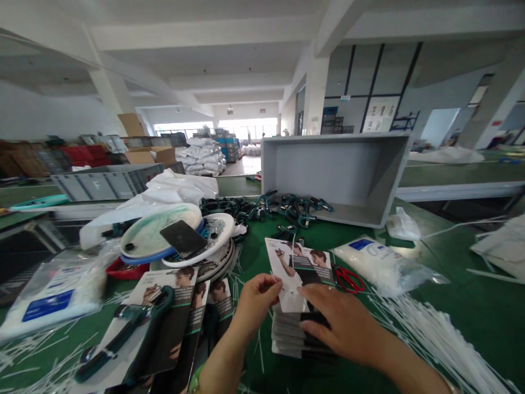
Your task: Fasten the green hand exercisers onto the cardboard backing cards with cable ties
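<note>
Near centre, on a neat stack of printed cards (pixel 287 334), a flat, stiff card (pixel 283 265) is held tilted up, pierced by small holes; a thin white plastic strip (pixel 293 246) is seen against its upper part. Its left edge is pinched between thumb and fingertips of the left hand (pixel 258 293). By the right hand (pixel 340 320), loosely spread and not clenched, the card's right side is touched. Just right: red-handled scissors (pixel 349 280); beyond, loose white strips (pixel 443 334) are strewn. At left, a dark green tool (pixel 139 334) is laid on printed card. The green tabletop (pixel 260 238) is backed by a smooth grey bin (pixel 328 169). Far off, plump white sacks (pixel 200 156) are heaped beneath pale ceiling beams.
</note>
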Demonstrator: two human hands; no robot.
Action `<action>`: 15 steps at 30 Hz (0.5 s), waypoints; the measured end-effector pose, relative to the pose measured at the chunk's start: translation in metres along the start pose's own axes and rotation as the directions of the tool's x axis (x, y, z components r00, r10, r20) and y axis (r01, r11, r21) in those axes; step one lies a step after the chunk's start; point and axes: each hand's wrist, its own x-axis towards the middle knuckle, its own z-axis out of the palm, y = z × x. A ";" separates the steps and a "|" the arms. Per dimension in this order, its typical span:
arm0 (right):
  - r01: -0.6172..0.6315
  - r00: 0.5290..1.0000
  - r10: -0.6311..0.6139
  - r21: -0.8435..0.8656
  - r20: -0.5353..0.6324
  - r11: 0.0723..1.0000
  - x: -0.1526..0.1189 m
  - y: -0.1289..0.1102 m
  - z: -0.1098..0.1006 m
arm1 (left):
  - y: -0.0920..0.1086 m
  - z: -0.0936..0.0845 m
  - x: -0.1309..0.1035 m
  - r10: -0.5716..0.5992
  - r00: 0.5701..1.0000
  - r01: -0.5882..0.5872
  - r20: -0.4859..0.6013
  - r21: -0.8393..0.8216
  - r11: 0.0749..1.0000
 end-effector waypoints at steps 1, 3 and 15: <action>-0.057 0.998 0.057 0.044 0.014 0.997 0.008 0.011 -0.006 | -0.007 -0.006 0.004 -0.021 0.999 0.021 0.030 0.002 1.000; -0.326 0.942 0.329 0.056 -0.064 0.944 0.030 0.040 -0.014 | -0.019 -0.013 0.010 -0.073 0.991 0.073 0.113 -0.001 0.997; -0.725 0.676 0.689 0.073 0.262 0.685 0.180 0.148 0.071 | -0.037 -0.014 0.015 0.031 0.999 -0.017 -0.012 0.618 0.786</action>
